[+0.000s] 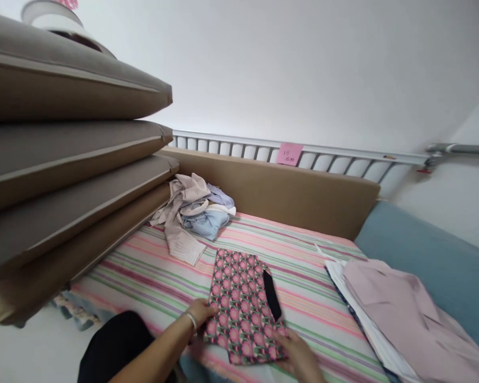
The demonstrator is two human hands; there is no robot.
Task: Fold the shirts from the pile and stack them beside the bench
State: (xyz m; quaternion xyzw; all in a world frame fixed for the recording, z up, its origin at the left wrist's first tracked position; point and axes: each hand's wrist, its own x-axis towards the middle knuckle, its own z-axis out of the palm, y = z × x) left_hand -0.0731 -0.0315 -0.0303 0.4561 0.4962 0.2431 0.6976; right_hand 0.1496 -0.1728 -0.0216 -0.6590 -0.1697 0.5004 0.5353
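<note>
A pink and dark-green patterned garment point(239, 303), folded into a flat rough rectangle with a black band along its right side, lies on the striped bedcover point(171, 276). My left hand point(201, 313), wearing a bracelet, pinches its left edge. At the lower right corner, my right hand point(297, 354) grips the cloth with the thumb on top; its other fingers are mostly hidden beneath. Behind the garment, to the left, is a loose heap of clothes point(205, 221) with a beige striped piece trailing toward it.
Thick brown cushions point(75, 154) are stacked at the left. A stack of folded clothes with a pink garment point(407, 314) on top lies at the right, beside a blue cushion point(431, 250). A brown padded board point(287, 186) and white radiator point(239, 146) stand at the back.
</note>
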